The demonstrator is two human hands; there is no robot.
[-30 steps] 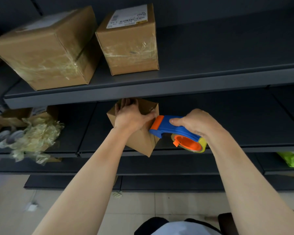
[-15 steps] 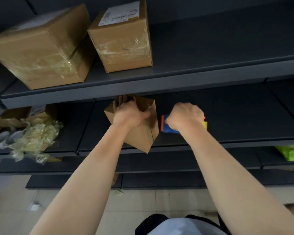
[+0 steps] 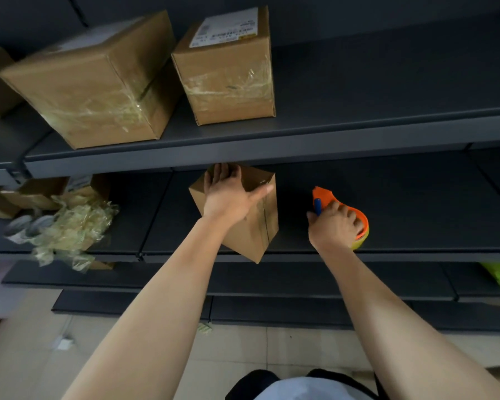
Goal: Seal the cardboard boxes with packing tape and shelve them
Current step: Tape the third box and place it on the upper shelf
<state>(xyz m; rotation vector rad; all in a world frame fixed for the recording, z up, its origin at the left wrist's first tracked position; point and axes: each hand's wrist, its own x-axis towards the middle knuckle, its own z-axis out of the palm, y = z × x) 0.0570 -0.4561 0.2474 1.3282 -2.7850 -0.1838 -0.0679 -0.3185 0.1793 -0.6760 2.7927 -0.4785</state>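
Nearest in: both forearms are reaching up from the bottom of the view toward the small box, which I'm using as reference. Right hand is curling its fingers round the tape dispenser, now sitting low over the middle shelf right of the box, clear gap between them. A second ago the dispenser nose was touching the box's right face, so it's coming off the box; tape pass looks done to me, though I can't confirm the tape is cut. Left hand is lying flat on the box's top-left, fingers straight and spread, thumb pointing right; half a second ago it was gripping there, so it's going from holding to pressing or pushing. Box is standing on the middle shelf, turned corner-on, near corner poking past the front edge; it probably needs shoving further in. Left of the box, well apart: crumpled tape wad. Above and behind the box, on the upper shelf: a large taped box and a labelled box, already shelved.
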